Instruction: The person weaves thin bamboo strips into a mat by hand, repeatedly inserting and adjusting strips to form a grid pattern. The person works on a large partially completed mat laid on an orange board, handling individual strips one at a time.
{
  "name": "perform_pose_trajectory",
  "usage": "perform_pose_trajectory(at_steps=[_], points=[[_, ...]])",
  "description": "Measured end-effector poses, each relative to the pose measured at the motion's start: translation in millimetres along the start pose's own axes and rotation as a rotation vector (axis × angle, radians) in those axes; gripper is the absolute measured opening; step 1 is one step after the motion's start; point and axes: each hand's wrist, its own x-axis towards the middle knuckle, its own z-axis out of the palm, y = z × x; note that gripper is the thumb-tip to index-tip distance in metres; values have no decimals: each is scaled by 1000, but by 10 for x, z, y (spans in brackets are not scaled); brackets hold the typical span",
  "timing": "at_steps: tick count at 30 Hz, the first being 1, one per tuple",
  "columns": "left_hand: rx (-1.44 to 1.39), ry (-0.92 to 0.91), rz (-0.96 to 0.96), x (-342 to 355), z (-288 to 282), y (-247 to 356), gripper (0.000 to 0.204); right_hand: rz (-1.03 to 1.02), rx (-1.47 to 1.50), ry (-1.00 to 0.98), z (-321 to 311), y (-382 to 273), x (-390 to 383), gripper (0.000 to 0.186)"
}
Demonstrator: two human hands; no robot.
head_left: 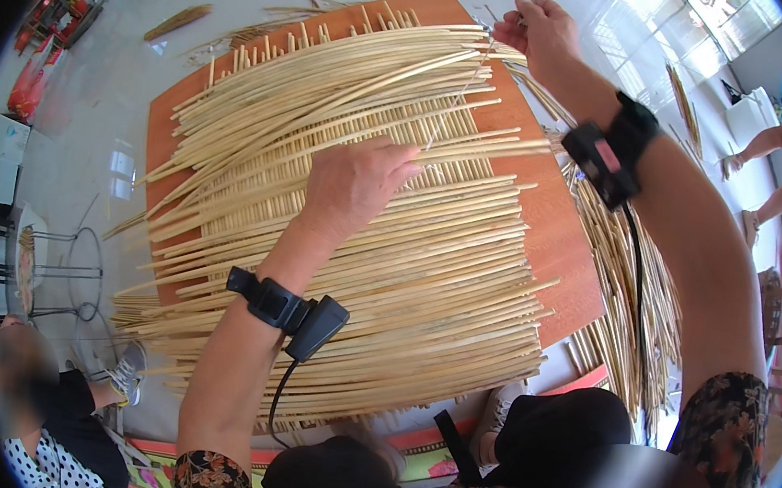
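Note:
A layer of long pale reed-like stalks (388,273) lies crosswise over a brown board (554,253). Beneath them, shorter stalks (271,158) run the other way, forming a lattice. My left hand (355,182) is closed in a pinch above the middle of the layer. From its fingertips a thin light strand (468,84) rises toward my right hand (542,39). That hand is raised past the board's far right corner, with its fingers pinched together at the strand's other end. The exact grip is too fine to see clearly.
More loose stalks (630,300) lie on the floor along the board's right side. A small bundle (178,21) rests at the far left. Wire frames (79,271) stand left of the board. A person (72,420) sits at lower left; another person's legs (776,167) show at right.

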Motion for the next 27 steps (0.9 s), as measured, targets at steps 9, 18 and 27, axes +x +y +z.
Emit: perform_pose_trajectory(at_steps=[9, 18, 27], points=[[70, 183, -179, -39, -45, 66, 24, 320, -262, -323, 49, 414, -1758, 22], [207, 109, -132, -97, -81, 179, 19, 447, -35, -291, 218, 637, -1803, 15], [242, 131, -88, -136, -27, 237, 19, 509, 99, -225, 222, 726, -1874, 9]])
